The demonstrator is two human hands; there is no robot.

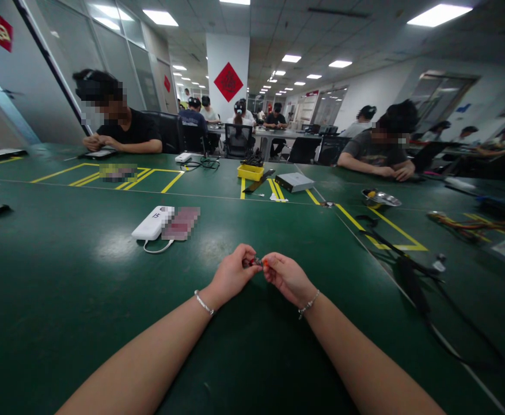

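My left hand (233,272) is closed, its thumb and fingers pinching a small dark and silvery piece with red on it (254,262). Too little of that piece shows to tell its kind. Close against it, my right hand (287,279) pinches a tiny orange-red bit (265,263) between thumb and fingertips. Both hands meet just above the green tabletop (209,334), and I cannot tell whether the two pieces are joined. Each wrist wears a silvery bracelet.
Left of my hands lie a white power bank (152,223) with a cable and a blurred reddish rectangle (183,223). Farther off are a yellow tray (250,172), a grey box (294,182) and a metal bowl (388,199). Black cables (412,282) run along the right. Other people sit across the table.
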